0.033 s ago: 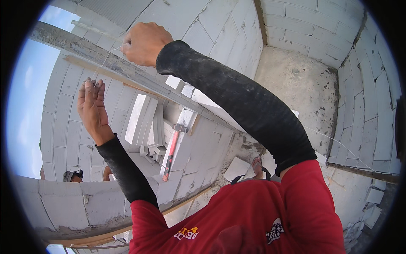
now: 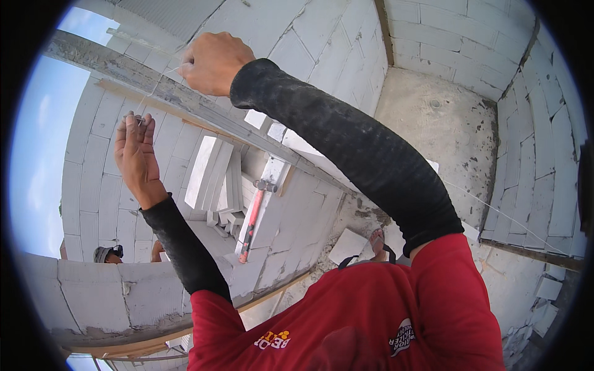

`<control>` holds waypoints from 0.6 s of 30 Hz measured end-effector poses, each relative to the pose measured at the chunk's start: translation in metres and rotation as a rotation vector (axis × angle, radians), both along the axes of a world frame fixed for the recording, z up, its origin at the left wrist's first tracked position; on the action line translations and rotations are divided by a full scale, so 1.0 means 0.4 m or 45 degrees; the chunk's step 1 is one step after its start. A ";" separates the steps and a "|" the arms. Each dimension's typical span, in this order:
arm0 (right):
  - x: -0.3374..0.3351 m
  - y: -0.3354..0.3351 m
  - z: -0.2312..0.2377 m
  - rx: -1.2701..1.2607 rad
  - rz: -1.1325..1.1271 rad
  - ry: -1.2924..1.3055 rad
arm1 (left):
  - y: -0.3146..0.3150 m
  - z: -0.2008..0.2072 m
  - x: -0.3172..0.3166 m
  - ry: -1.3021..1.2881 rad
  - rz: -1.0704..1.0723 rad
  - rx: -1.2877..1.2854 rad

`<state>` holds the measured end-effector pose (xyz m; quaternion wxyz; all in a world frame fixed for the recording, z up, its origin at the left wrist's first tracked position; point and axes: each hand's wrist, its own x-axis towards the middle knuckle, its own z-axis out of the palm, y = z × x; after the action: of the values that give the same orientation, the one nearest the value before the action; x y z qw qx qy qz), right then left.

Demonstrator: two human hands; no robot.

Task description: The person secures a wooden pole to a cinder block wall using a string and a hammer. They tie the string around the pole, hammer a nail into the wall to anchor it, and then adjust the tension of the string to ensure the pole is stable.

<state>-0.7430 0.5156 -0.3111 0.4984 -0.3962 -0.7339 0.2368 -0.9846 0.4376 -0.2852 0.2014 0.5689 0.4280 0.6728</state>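
Thin white string [image 2: 153, 89] runs between my two raised hands. My right hand [image 2: 216, 64], ahead of me at the upper left, is closed in a fist around the string. Lower and farther left, my left hand [image 2: 137, 154] has its palm turned toward me. Its thumb and fingertips pinch a small thin metal piece, perhaps a nail, at the string's lower end; most of it is hidden by the fingers. Behind the hands passes a long grey beam [image 2: 179, 102]. A hammer [image 2: 250, 229] with a red and black handle lies on a block wall below, right of my left forearm.
White block walls [image 2: 111, 185] surround me. Stacked block slabs [image 2: 207, 173] and broken pieces stand beyond the hammer. Another person's capped head [image 2: 108, 254] shows behind the low wall [image 2: 93, 297] at left. A second white line [image 2: 495, 210] stretches across the right side.
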 end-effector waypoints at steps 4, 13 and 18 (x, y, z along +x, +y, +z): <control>-0.016 -0.011 -0.001 0.196 -0.062 0.134 | -0.017 0.011 0.019 -0.023 -0.010 -0.019; 0.012 -0.060 0.058 0.451 -0.018 -0.027 | -0.050 0.018 0.139 0.932 0.662 0.386; 0.010 -0.052 0.065 0.584 -0.031 -0.004 | -0.066 0.064 0.129 1.348 0.698 0.540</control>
<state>-0.7392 0.4948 -0.2851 0.5772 -0.2817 -0.7643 0.0572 -0.9330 0.4112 -0.2594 -0.3343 0.7219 0.4572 0.3977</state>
